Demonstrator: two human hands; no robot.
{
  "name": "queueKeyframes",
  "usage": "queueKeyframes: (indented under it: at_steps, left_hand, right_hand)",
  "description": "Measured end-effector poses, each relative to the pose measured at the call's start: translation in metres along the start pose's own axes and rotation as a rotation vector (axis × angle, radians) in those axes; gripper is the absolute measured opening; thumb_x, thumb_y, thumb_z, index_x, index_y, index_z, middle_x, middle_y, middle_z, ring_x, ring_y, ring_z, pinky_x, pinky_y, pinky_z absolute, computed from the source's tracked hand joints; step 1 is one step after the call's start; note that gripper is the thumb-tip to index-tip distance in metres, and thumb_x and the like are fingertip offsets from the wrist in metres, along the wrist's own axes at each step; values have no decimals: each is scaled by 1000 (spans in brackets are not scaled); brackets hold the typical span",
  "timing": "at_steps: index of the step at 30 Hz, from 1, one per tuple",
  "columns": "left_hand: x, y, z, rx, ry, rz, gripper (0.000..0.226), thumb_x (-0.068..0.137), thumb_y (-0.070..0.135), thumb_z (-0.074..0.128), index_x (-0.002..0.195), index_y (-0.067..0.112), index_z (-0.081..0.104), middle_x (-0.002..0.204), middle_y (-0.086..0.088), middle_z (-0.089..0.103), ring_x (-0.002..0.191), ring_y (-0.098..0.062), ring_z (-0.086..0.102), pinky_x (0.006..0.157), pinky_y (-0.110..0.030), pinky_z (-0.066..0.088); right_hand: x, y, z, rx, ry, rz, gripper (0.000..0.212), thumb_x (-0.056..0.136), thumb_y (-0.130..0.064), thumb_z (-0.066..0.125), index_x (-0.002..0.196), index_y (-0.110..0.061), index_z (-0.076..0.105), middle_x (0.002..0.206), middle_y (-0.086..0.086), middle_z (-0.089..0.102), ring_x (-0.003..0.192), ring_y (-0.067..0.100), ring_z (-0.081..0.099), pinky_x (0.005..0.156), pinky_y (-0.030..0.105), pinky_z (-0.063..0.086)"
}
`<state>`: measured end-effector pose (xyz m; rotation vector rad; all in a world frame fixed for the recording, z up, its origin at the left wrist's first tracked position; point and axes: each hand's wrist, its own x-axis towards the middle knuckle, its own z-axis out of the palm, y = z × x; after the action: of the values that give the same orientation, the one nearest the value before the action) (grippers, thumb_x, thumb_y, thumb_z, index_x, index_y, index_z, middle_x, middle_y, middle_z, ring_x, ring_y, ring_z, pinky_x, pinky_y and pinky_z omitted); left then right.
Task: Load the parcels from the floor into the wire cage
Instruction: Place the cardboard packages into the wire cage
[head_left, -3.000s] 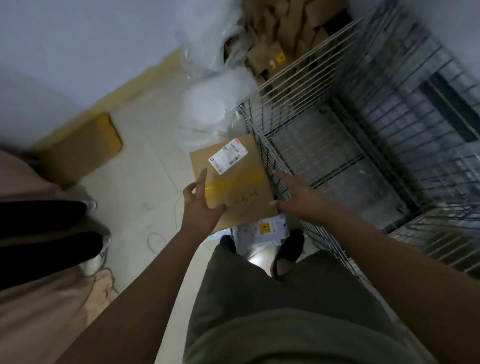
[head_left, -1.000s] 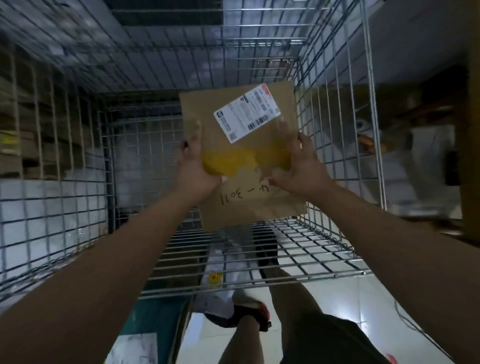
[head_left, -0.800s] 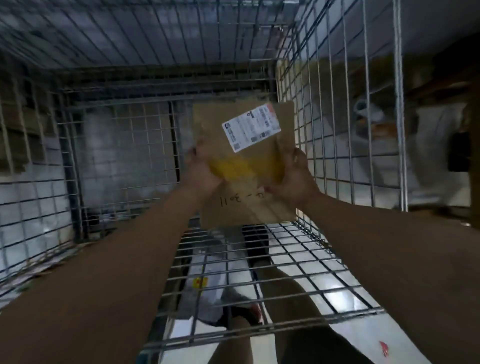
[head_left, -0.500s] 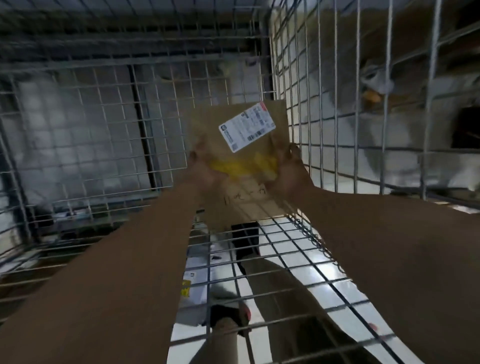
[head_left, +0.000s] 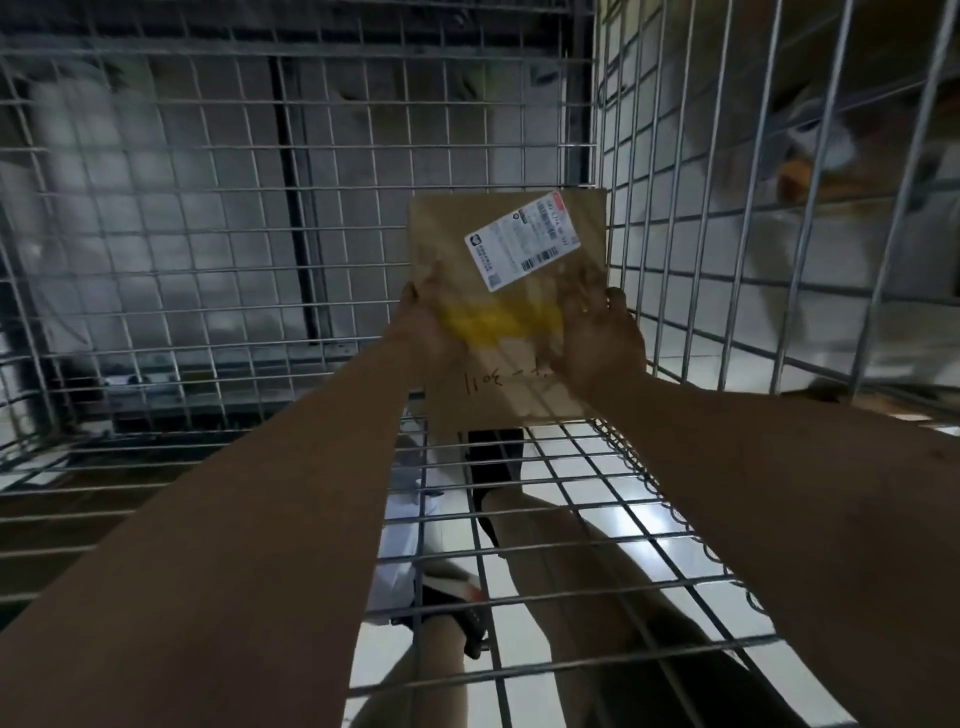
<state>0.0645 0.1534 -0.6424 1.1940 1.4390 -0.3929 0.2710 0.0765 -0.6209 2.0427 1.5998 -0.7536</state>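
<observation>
1. Flat brown cardboard parcel (head_left: 506, 312) with white shipping label (head_left: 521, 240): judged light, thin and fairly stiff, with corners liable to crush. It is best held by opposite side edges.
2. Left grip (head_left: 423, 322) is clamped on its 9 o'clock edge and right grip (head_left: 602, 338) on its 3 o'clock edge.
3. The parcel is held aloft inside the grey wire cage (head_left: 218, 227), toward 1 o'clock, just beside the right mesh wall.

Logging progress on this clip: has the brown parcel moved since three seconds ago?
Yes. The parcel was outside the wire cage, at its near wall; now the left hand and right hand hold it inside, by the right wall.
</observation>
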Motion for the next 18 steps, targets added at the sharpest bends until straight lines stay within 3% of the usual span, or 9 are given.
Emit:
queueKeyframes:
  at_steps: [3,5,6,7,9,12,15,18]
  left_hand:
    - [-25,12,-9,-170,72,-36,90,90,8,75,162,13,22,164,-13,28,150,-30,33,120,-34,31]
    - [-53,20,-24,-288,136,-10,75,96,9,70,159,19,32,143,-2,51,125,-19,57,98,-21,48]
    - [-73,25,-34,-310,170,16,71,97,11,68,158,22,34,133,2,55,113,-14,60,89,-18,51]
    - [-92,30,-47,-312,204,40,74,97,12,69,159,25,32,133,3,54,114,-15,59,88,-20,50]
    - [-134,36,-79,-293,273,103,88,91,9,74,162,30,24,153,-6,44,134,-22,50,95,-22,48]
    - [-203,40,-131,-349,395,131,90,91,4,73,163,28,24,158,-7,40,130,-15,49,80,-8,45]
    - [-267,30,-169,-382,503,141,84,92,12,74,161,30,29,154,-4,45,133,-19,52,89,-19,46]
    - [-331,13,-192,-401,588,129,78,92,19,75,158,37,36,151,-1,48,121,-13,53,79,-19,45]
  right_hand:
    - [-6,-11,-21,89,-97,19,106,86,-52,73,163,-29,3,168,13,7,147,40,22,113,53,38]
    - [-11,-26,-47,317,-116,21,114,82,-48,78,163,-35,0,170,9,5,153,37,16,119,50,31]
    - [-14,-35,-64,450,-77,4,114,81,-45,80,164,-34,2,171,9,7,154,34,17,121,47,30]
    - [-18,-47,-86,568,-16,-20,113,81,-41,81,164,-31,6,170,9,13,153,32,22,120,44,31]
    - [-28,-72,-130,734,63,-100,110,81,-33,83,164,-26,13,167,9,25,149,26,30,119,36,32]
    - [-50,-114,-191,680,32,-286,105,84,-36,82,164,-26,16,167,5,27,153,23,25,119,28,28]
    - [-89,-157,-240,542,14,-460,98,85,-45,77,163,-31,19,167,4,27,152,25,28,121,36,31]
    - [-141,-193,-278,444,31,-600,88,89,-45,75,161,-33,26,164,1,33,148,23,35,117,34,34]
